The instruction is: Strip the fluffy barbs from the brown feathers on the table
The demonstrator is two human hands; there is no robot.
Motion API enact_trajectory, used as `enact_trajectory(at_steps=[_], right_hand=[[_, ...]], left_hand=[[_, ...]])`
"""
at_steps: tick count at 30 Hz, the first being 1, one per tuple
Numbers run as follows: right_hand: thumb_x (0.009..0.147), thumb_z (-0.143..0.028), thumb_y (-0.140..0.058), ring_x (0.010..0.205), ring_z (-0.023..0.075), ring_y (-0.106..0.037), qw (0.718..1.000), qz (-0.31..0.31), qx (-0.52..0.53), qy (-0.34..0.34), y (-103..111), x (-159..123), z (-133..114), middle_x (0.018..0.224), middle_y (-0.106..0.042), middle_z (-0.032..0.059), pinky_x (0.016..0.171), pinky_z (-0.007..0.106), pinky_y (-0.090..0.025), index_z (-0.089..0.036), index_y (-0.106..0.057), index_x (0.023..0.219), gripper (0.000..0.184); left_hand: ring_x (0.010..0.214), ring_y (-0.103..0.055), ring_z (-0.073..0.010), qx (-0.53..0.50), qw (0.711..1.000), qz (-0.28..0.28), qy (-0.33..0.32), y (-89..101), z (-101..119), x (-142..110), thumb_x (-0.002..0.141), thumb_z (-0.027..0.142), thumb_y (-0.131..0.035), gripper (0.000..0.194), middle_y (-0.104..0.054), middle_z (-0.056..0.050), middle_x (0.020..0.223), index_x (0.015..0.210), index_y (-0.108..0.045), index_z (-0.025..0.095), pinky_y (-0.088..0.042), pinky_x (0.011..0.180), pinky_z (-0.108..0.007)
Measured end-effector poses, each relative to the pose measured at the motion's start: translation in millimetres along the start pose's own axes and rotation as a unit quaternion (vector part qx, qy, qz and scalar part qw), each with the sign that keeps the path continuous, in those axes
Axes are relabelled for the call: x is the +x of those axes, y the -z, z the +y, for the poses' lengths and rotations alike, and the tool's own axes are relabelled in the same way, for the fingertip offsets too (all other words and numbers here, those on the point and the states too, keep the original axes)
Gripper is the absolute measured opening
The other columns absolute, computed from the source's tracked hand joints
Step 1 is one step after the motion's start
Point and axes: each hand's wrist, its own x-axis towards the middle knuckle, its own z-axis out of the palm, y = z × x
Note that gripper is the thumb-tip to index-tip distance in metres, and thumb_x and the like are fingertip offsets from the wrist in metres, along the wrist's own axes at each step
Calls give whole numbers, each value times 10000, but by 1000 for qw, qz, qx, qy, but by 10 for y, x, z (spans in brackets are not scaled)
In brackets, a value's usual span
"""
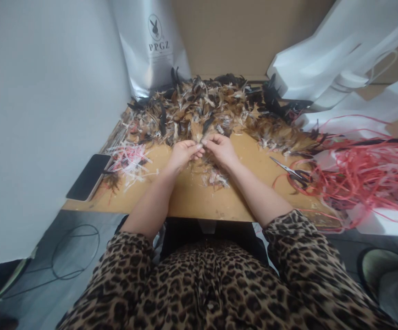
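My left hand (185, 154) and my right hand (220, 149) meet over the middle of the wooden table. Both are closed, fingertips pinching the base of a small brown feather bunch (196, 130) that points away from me. A dark feather (207, 124) sticks up at its right side. Just beyond my fingers lies a wide heap of brown and black feathers (199, 98). Below my right hand are loose feather scraps and fluff (217, 178). Where exactly the fingers touch the bunch is too small to make out.
A phone (89, 177) lies at the table's left edge, by white and pink strips (128, 160). To the right are scissors (290, 169), a brown feather pile (284, 135) and tangled red strings (367, 172). A silver bag (157, 55) stands behind; a white bottle (341, 87) is at right.
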Motion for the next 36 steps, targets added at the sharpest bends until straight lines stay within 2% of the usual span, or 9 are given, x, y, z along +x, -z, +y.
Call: enact_trajectory(at_steps=[5, 10, 17, 21, 23, 25, 30, 33, 36], right_hand=[[683, -371, -702, 524, 85, -412, 996, 73, -43, 32, 159, 64, -35, 566, -534, -37, 558, 243, -342, -177, -623, 697, 210], [730, -282, -623, 625, 124, -502, 967, 91, -225, 78, 374, 137, 50, 670, -610, 0, 653, 269, -407, -164, -644, 722, 120], [790, -206, -542, 876, 245, -588, 808, -12, -575, 128, 360, 20, 1, 1048, -634, 123, 764, 352, -443, -174, -670, 1035, 278], [828, -246, -523, 895, 272, -586, 769, -7, -630, 110, 328, -7, -6, 1126, -607, 151, 737, 366, -444, -189, -630, 1132, 327], [835, -243, -514, 876, 255, -584, 789, -1, -605, 110, 337, 27, 34, 1066, -626, 137, 744, 360, -441, -185, -669, 1020, 249], [810, -233, -540, 843, 225, -576, 840, 17, -528, 124, 344, 70, 67, 959, -643, 106, 758, 347, -440, -176, -684, 862, 164], [691, -329, -701, 563, 101, -458, 991, 57, -114, 41, 287, 97, -25, 627, -559, -15, 552, 245, -375, -174, -626, 717, 175], [568, -354, -808, 454, 49, -371, 992, 18, 95, -79, 267, 75, -140, 534, -476, -67, 430, 188, -255, -179, -578, 706, 320], [476, -296, -866, 433, 28, -384, 976, 19, 176, -127, 283, 74, -188, 522, -488, -83, 393, 157, -260, -175, -560, 706, 402]], left_hand=[[504, -558, -24, -42, 995, 71, -55, 87, 44, 53, 767, 247, -713, 173, -687, -21, 663, 679, -635, 121, -403, 493, -127], [500, -555, -17, -117, 982, 122, -85, 169, 123, 77, 753, 229, -730, 175, -685, -7, 670, 682, -609, 124, -405, 482, -117], [494, -555, -14, -153, 972, 159, -83, 222, 143, 104, 743, 212, -739, 190, -677, 1, 658, 681, -580, 127, -390, 471, -111], [493, -557, -16, -153, 973, 151, -80, 206, 132, 96, 754, 202, -726, 186, -680, -3, 668, 677, -574, 127, -387, 467, -116], [489, -555, -16, -153, 974, 150, -79, 193, 130, 88, 753, 201, -726, 185, -680, -2, 668, 679, -573, 127, -383, 462, -118], [489, -554, -15, -149, 975, 149, -75, 181, 123, 83, 748, 209, -732, 184, -680, 1, 669, 688, -579, 127, -382, 462, -118], [501, -564, -18, -125, 985, 106, -55, 153, 81, 75, 761, 223, -722, 172, -692, -10, 696, 698, -599, 121, -391, 463, -120], [534, -594, -28, -121, 990, 70, -27, 127, 64, 59, 758, 220, -726, 168, -711, -27, 744, 709, -602, 118, -403, 471, -120], [560, -614, -33, -128, 991, 37, 11, 102, 55, 41, 773, 185, -708, 140, -727, -43, 792, 720, -599, 114, -423, 489, -120]])
